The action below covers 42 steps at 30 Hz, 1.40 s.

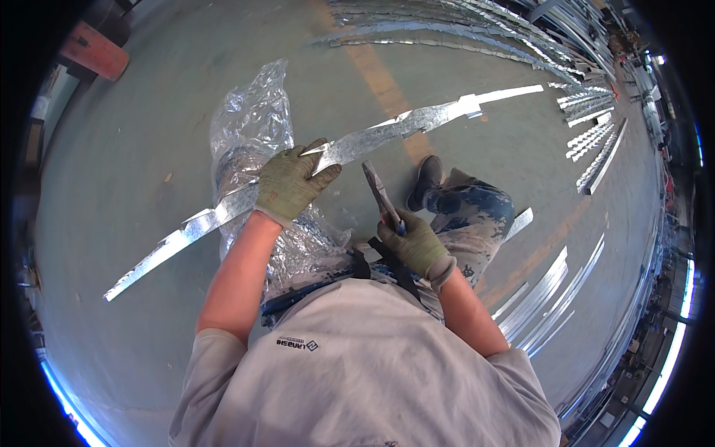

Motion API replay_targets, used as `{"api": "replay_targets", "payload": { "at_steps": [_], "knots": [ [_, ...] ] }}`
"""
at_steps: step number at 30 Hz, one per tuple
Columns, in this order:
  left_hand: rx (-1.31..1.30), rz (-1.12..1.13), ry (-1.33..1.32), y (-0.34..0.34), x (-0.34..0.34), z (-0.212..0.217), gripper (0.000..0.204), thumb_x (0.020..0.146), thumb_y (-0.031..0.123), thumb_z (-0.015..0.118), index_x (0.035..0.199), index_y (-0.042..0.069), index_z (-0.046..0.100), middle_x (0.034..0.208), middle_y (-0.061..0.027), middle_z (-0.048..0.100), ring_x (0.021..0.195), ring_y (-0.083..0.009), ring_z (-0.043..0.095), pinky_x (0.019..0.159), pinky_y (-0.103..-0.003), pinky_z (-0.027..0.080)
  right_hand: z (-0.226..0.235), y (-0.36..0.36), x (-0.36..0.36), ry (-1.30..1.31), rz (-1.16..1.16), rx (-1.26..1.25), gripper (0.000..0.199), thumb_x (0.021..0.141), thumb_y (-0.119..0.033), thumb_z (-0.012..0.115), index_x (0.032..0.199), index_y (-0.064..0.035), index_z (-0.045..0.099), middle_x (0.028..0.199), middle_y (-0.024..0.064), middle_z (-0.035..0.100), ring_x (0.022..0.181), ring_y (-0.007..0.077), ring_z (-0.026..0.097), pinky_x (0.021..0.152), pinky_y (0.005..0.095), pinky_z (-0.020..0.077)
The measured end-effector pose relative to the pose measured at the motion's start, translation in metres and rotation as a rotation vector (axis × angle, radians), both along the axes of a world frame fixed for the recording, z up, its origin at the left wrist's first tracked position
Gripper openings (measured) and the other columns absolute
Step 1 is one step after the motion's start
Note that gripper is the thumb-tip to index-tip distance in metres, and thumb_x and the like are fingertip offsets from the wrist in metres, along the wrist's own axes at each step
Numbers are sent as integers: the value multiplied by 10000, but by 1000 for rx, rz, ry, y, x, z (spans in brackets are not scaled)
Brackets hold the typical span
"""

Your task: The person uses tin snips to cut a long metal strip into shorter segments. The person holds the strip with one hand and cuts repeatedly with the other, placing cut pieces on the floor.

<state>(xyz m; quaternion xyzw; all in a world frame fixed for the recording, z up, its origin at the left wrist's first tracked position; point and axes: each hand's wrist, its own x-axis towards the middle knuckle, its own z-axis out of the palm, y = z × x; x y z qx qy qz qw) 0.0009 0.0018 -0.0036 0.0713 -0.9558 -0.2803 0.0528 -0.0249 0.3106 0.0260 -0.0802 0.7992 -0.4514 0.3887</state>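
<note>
A long, shiny sheet-metal strip [372, 141] with stepped, notched edges lies slantwise across my left leg, from lower left to upper right. My left hand [289, 185], in a worn olive-green glove, is closed over its middle. Clear plastic wrap [252, 119] covers that leg beneath the strip. In my gloved right hand [417, 247] is a pair of tin snips [380, 192], with long dark metal jaws pointing up and away from me. The jaws look closed and stand apart from the strip. My right palm hides most of the handles.
Several corrugated metal strips [439, 36] lie at the far right, with shorter zigzag pieces [588, 141] nearer. Flat metal strips [540, 294] rest on the floor to my right. A faded orange line [380, 78] crosses the floor. A red cylinder [93, 51] shows at far left.
</note>
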Motion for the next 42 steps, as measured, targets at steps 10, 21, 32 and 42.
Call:
{"api": "replay_targets", "payload": {
  "at_steps": [10, 21, 32, 42],
  "knots": [
    [36, -37, 25, -6, 4, -6, 799, 1051, 721, 756, 1555, 101, 757, 1224, -166, 844, 1162, -379, 792, 1043, -500, 610, -21, -11, 9, 6, 76, 18, 464, 1123, -317, 747, 1493, -44, 691, 1118, 168, 799, 1011, 293, 756, 955, 423, 592],
    [24, -68, -105, -8, 3, -9, 823, 1088, 787, 628, 1537, 117, 792, 1701, -33, 691, 1431, -395, 708, 1235, -524, 546, -27, -20, 9, 70, 32, 18, 568, 1130, -350, 744, 1593, -37, 640, 1040, 171, 803, 807, 255, 772, 768, 418, 615],
    [-102, -80, 54, -7, 7, -18, 626, 1040, 594, 816, 1425, 100, 823, 1512, -71, 803, 1187, -375, 774, 1060, -511, 617, -5, -29, 7, 69, 37, 53, 555, 1131, -320, 724, 1598, -35, 634, 1042, 196, 823, 795, 251, 794, 748, 425, 625],
    [-170, -17, 187, 1, 4, -20, 535, 1007, 378, 882, 1488, 153, 809, 1159, -130, 849, 1063, -361, 801, 922, -519, 651, -9, -29, 5, 43, 0, 36, 456, 1100, -230, 735, 1503, -18, 709, 1020, 161, 805, 847, 201, 759, 803, 395, 613]
  ]
}}
